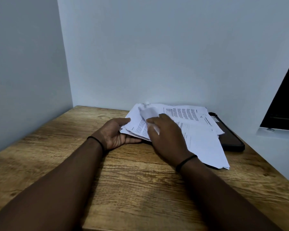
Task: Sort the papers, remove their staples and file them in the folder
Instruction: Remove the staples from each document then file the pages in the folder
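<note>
1. Wooden tabletop [132, 189] sits in a wall corner; its far and left edges meet the pale walls.
2. Spread of printed papers [198, 137] lies at the far right of the tabletop, fanned from the far edge toward the right edge.
3. Dark folder [230, 139] lies flat under the spread by the right edge; only its right side and near corner show.
4. Small bundle of sheets [137, 125] sits at the left end of the spread, raised a little off the wood and blurred at its top.
5. Right hand [167, 139] is palm down on the bundle; thumb and fingers pinch a sheet of it, fingertips blurred.
6. Left hand [117, 134] is palm up under the bundle's left edge, thumb on top and fingers curled beneath, clamping it.
7. Black band [185, 161] on the right wrist, another [97, 141] on the left.
</note>
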`<action>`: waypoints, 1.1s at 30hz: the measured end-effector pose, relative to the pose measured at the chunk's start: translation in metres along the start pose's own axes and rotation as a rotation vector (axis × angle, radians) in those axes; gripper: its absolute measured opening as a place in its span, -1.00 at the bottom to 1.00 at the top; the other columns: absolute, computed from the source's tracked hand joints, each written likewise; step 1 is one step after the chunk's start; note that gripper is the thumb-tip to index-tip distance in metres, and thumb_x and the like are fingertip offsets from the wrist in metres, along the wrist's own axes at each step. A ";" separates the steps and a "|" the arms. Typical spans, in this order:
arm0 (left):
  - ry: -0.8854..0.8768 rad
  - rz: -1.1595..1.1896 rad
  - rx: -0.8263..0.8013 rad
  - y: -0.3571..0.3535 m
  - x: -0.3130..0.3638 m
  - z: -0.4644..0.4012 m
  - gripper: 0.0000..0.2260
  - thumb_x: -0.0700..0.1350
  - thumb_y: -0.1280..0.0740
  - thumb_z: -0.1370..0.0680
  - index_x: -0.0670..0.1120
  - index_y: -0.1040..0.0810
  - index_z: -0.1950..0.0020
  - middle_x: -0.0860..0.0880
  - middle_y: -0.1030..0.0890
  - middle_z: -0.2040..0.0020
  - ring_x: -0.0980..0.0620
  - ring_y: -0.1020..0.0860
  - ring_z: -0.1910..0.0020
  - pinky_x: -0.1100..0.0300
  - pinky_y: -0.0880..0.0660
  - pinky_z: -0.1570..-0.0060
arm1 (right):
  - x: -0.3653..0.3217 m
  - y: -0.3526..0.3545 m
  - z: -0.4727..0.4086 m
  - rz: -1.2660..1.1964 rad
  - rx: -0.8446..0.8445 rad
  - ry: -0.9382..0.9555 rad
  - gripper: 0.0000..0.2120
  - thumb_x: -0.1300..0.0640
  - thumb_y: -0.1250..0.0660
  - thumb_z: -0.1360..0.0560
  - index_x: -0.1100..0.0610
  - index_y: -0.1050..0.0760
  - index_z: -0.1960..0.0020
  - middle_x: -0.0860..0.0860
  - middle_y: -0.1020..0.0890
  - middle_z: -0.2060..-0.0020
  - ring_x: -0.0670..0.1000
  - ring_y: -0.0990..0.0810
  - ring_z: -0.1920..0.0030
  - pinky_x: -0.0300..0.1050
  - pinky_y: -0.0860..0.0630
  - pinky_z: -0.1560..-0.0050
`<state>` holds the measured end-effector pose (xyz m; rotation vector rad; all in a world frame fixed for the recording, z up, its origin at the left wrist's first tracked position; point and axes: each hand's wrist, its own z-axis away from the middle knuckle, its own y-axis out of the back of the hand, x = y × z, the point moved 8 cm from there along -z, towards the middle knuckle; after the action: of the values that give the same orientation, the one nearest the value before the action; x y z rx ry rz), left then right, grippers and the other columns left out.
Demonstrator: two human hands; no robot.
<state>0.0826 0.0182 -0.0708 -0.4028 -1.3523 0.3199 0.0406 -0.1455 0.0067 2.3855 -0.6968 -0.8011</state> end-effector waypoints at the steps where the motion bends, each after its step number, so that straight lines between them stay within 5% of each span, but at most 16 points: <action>1: -0.001 0.004 -0.001 0.000 0.000 0.000 -0.69 -0.11 -0.13 -0.68 -0.29 -0.46 -0.29 -0.32 -0.62 -0.18 -0.28 -0.65 -0.05 -0.26 -0.56 -0.03 | -0.004 -0.007 0.002 0.041 -0.078 0.030 -0.74 -0.03 -0.32 -0.57 0.07 -0.63 -0.15 0.01 -0.59 0.02 0.02 -0.56 0.01 -0.04 -0.51 0.04; 3: -0.005 -0.006 -0.014 0.001 0.000 0.000 -0.69 -0.11 -0.12 -0.68 -0.27 -0.49 -0.28 -0.29 -0.63 -0.19 -0.25 -0.65 -0.06 -0.23 -0.54 -0.08 | -0.009 -0.020 0.003 0.136 -0.204 0.084 -0.68 -0.14 -0.37 -0.54 0.03 -0.63 -0.16 -0.04 -0.59 0.03 -0.02 -0.55 0.01 -0.07 -0.47 0.08; 8: -0.020 0.010 -0.079 -0.007 0.001 0.003 -0.69 -0.17 -0.13 -0.67 -0.29 -0.46 -0.32 -0.34 -0.61 -0.18 -0.29 -0.66 -0.04 -0.27 -0.59 -0.02 | -0.015 -0.029 0.004 0.273 -0.222 0.151 -0.78 0.02 -0.21 -0.62 0.07 -0.60 0.01 -0.03 -0.55 0.13 0.05 -0.55 0.07 -0.01 -0.45 0.15; 15: 0.001 0.015 -0.031 0.000 -0.001 -0.001 -0.66 -0.13 -0.14 -0.69 -0.33 -0.40 -0.36 -0.38 -0.58 -0.22 -0.36 -0.60 -0.16 -0.33 -0.54 -0.05 | 0.002 -0.017 0.003 0.068 -0.120 -0.043 -0.82 -0.01 -0.42 -0.51 0.05 -0.59 0.23 -0.06 -0.60 0.26 -0.05 -0.54 0.19 -0.05 -0.46 0.14; 18: 0.011 0.002 -0.002 0.003 -0.002 -0.004 -0.68 -0.14 -0.15 -0.68 -0.30 -0.42 -0.35 -0.34 -0.62 -0.17 -0.32 -0.64 -0.08 -0.29 -0.58 0.01 | 0.003 -0.002 0.003 -0.009 0.010 -0.072 -0.93 0.05 -0.36 -0.56 0.02 -0.50 0.02 -0.05 -0.58 0.25 0.00 -0.53 0.20 -0.04 -0.47 0.19; 22: 0.009 -0.002 0.012 0.005 -0.001 -0.005 -0.71 -0.16 -0.17 -0.66 -0.29 -0.44 -0.31 -0.30 -0.65 -0.11 -0.28 -0.68 0.03 -0.23 -0.64 0.15 | 0.008 0.017 0.003 -0.109 0.182 -0.138 -0.63 0.17 -0.22 -0.63 -0.15 -0.25 -0.34 -0.06 -0.58 -0.04 -0.04 -0.50 0.09 -0.10 -0.43 0.11; 29: 0.007 -0.001 -0.007 0.002 0.000 -0.002 -0.74 -0.20 -0.16 -0.66 -0.27 -0.45 -0.30 -0.29 -0.65 -0.14 -0.27 -0.68 0.00 -0.26 -0.61 0.08 | 0.016 0.034 -0.001 0.007 0.402 -0.103 -0.63 0.17 -0.09 -0.53 0.12 -0.62 -0.16 0.12 -0.55 0.02 0.16 -0.57 0.06 -0.16 -0.35 0.18; 33: 0.005 -0.019 -0.007 0.000 0.000 -0.001 -0.69 -0.18 -0.16 -0.65 -0.27 -0.42 -0.36 -0.31 -0.61 -0.21 -0.28 -0.65 -0.05 -0.26 -0.58 0.01 | -0.005 0.016 -0.004 0.103 0.236 0.077 -0.62 0.31 -0.26 -0.51 0.10 -0.58 -0.28 0.06 -0.58 0.02 0.07 -0.55 0.05 -0.15 -0.38 0.13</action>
<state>0.0834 0.0178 -0.0708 -0.3961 -1.3515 0.2989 0.0349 -0.1532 0.0213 2.5490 -0.9188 -0.6099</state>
